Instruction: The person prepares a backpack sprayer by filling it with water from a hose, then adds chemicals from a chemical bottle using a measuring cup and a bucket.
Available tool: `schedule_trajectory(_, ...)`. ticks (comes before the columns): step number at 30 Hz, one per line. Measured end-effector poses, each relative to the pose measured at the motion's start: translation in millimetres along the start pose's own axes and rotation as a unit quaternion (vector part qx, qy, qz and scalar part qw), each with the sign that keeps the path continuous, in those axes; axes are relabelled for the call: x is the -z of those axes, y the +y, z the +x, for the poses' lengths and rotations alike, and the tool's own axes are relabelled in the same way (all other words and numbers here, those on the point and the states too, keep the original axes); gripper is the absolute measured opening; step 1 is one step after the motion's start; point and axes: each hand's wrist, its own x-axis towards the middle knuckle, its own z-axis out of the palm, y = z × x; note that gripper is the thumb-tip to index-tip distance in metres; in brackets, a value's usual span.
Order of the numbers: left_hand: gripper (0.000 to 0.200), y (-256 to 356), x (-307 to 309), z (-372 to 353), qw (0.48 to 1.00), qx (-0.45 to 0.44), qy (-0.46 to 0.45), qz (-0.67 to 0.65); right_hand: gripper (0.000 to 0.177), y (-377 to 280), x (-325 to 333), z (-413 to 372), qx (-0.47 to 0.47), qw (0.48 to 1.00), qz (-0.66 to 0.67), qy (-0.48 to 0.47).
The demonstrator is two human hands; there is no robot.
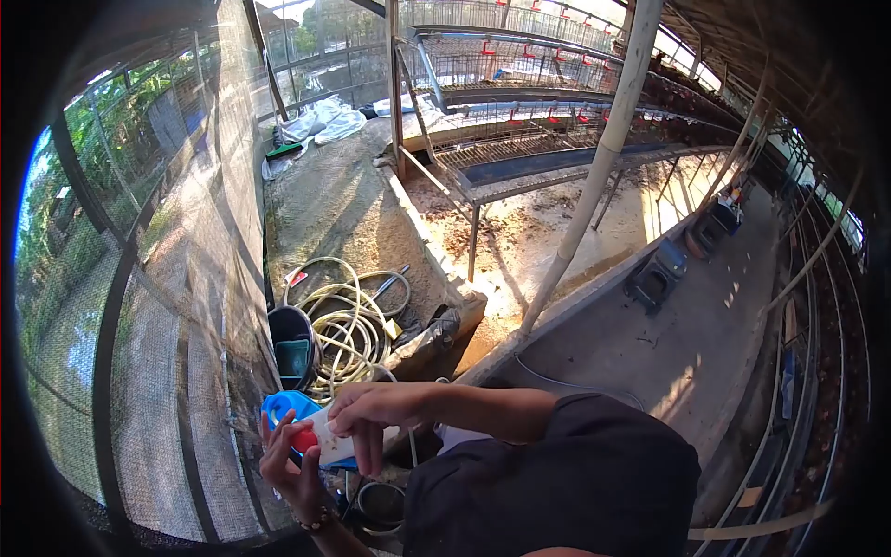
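Observation:
A white container (329,444) with a red, cap-like end (304,440) is between my two hands, in front of my body. My left hand (295,461), with a beaded bracelet at the wrist, has its fingers curled around the red end. From the right, my right hand (369,414) reaches across and grips the white body from above. Just behind the hands is a blue plastic item (286,405), partly covered by them. My fingers hide some of the container, so its full shape cannot be made out.
A coiled pale hose (348,325) lies beside a dark bucket (293,339). Netting (186,325) runs along the left. A slanted pole (594,176) stands before wire cages (529,130). Dark wheeled machines (657,274) stand in the aisle at right.

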Motion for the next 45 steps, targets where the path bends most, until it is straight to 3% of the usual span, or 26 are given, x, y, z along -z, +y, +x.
schedule_trajectory(3, 0.047, -14.0, 15.6, 6.6, 0.983, 0.008, -0.129, -0.133, 0.029, 4.9, 18.3, 2.7, -0.003, 0.998, -0.007, -0.059)
schedule_trajectory(6, 0.051, -20.7, 22.2, 8.4, 0.959, 0.067, -0.192, -0.200, 0.026, 9.5, 12.4, 0.5, -0.017, 0.999, -0.008, -0.027)
schedule_trajectory(8, 0.041, -15.1, 14.6, 2.8, 0.992, 0.070, -0.082, -0.064, 0.028, 23.4, 9.6, 5.4, 0.002, 0.999, 0.004, 0.041)
schedule_trajectory(10, 0.034, -1.7, -1.5, -6.6, 0.994, 0.075, 0.030, 0.074, 0.028, 38.8, 2.5, 10.8, 0.028, 0.993, 0.036, 0.107)
schedule_trajectory(14, 0.026, -10.2, -26.3, -20.1, 0.988, 0.079, 0.123, 0.041, 0.029, 40.9, -17.6, 16.6, 0.029, 0.991, 0.041, 0.121)
schedule_trajectory(22, 0.018, -36.7, -13.0, -10.1, 0.990, 0.029, 0.078, -0.113, 0.029, 20.1, 2.6, 19.4, 0.042, 0.997, 0.040, 0.049)
schedule_trajectory(26, 0.024, -35.9, -2.4, 0.2, 0.991, 0.010, -0.010, -0.131, 0.028, 32.3, 26.4, 31.7, 0.027, 0.997, 0.071, -0.007)
schedule_trajectory(30, 0.026, -48.4, 7.7, 7.4, 0.993, 0.031, -0.060, -0.093, 0.029, 44.7, 44.8, 40.7, 0.034, 0.998, 0.058, -0.005)
schedule_trajectory(31, 0.028, -48.1, 14.4, 16.1, 0.984, 0.101, -0.134, -0.052, 0.028, 48.6, 49.7, 42.5, 0.021, 0.997, 0.062, 0.034)
schedule_trajectory(32, 0.030, -50.8, 9.3, 21.8, 0.987, 0.089, -0.122, -0.045, 0.027, 50.2, 55.8, 41.0, 0.000, 0.996, 0.062, 0.065)
schedule_trajectory(34, 0.046, -47.4, 5.2, 38.9, 0.992, 0.008, -0.120, 0.027, 0.030, 58.9, 69.5, 37.0, -0.086, 0.975, 0.094, 0.183)
schedule_trajectory(35, 0.050, -43.8, 1.7, 48.9, 0.995, -0.045, -0.091, 0.010, 0.034, 79.0, 84.7, 32.2, -0.075, 0.970, 0.073, 0.221)
schedule_trajectory(36, 0.049, -53.7, -11.0, 54.8, 0.991, -0.129, -0.035, 0.019, 0.034, 84.6, 93.3, 20.5, -0.078, 0.972, 0.094, 0.203)
schedule_trajectory(37, 0.044, -35.5, -18.2, 65.3, 0.989, -0.141, -0.037, 0.003, 0.036, 123.0, 125.9, 14.7, 0.006, 0.978, 0.105, 0.181)
schedule_trajectory(38, 0.039, -31.2, -35.7, 72.2, 0.980, -0.194, -0.032, -0.016, 0.039, 142.8, 158.8, 12.5, -0.087, 0.970, 0.150, 0.173)
schedule_trajectory(40, 0.038, -34.5, -51.8, 62.7, 0.981, -0.194, 0.007, 0.023, 0.048, 179.8, 151.4, -3.5, -0.057, 0.943, 0.004, 0.329)
schedule_trajectory(45, 0.034, -32.8, -146.7, 119.7, 0.982, -0.179, -0.013, 0.051, 0.041, 283.8, 213.1, -66.9, -0.159, 0.873, 0.157, 0.434)
